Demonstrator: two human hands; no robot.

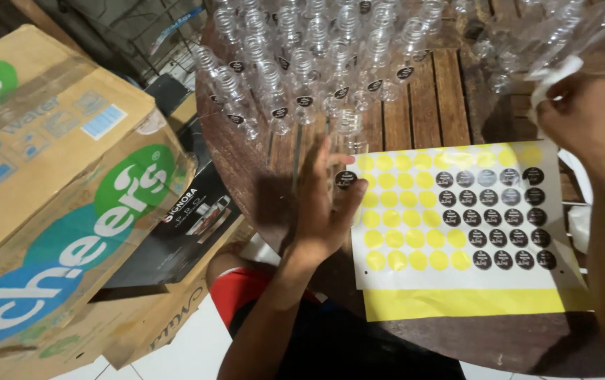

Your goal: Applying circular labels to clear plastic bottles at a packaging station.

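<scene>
— While the round black sticker [345, 179] clings to a fingertip of the left hand [320, 204], at nine o'clock from the yellow sticker sheet [457, 211], could it fold onto itself?

— I think so; those fingers are spread wide, pinching nothing.

— And the right hand [587, 116]?

— At two o'clock, its fingers closed on a clear plastic bag [556, 42]. Small clear bottles [302, 63] crowd the wooden counter [422, 98] at twelve.

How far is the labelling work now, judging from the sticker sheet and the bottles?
Roughly half done: the sticker sheet has many bare yellow circles, and the clear bottles already carry black labels. In hand: the left hand has one round black sticker on a fingertip. The right hand is at a clear bag. Left: about twenty stickers.
</scene>
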